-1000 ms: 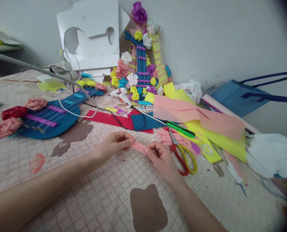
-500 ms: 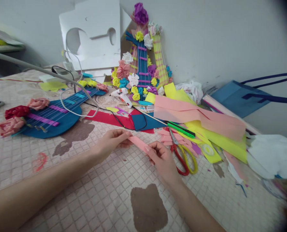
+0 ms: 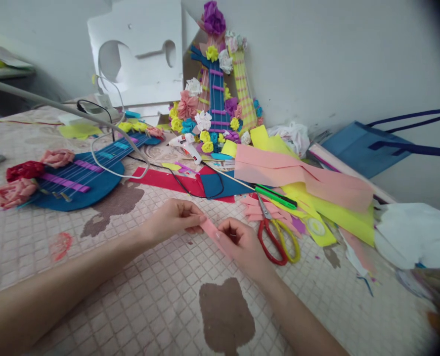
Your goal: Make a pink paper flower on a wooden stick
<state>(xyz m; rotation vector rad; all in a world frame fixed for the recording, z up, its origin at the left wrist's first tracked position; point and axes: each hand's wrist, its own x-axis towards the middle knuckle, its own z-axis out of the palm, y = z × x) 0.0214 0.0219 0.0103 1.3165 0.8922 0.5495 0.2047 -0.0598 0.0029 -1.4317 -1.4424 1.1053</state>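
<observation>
A short pink paper strip [image 3: 209, 228] is stretched between my two hands above the tiled-pattern table cover. My left hand [image 3: 179, 217] pinches its upper left end between thumb and fingers. With thumb and curled fingers, my right hand [image 3: 244, 245] grips the strip farther down; its lower end is partly hidden by that hand. Just right of my right hand lie scissors [image 3: 275, 240] with one red and one yellow handle. Behind them is a pile of cut pink strips [image 3: 259, 207], with a green craft knife [image 3: 275, 197] across the papers.
A blue paper guitar [image 3: 90, 178] with paper flowers lies at the left. A white glue gun [image 3: 186, 147] and its cord sit behind my hands. Decorated guitars [image 3: 218, 94] lean on the wall. Pink crepe paper [image 3: 272, 168] and a blue bag [image 3: 366, 148] are at the right.
My hands have come closer together along the pink strip, so less of it shows between them. The left hand has shifted slightly right and down.
</observation>
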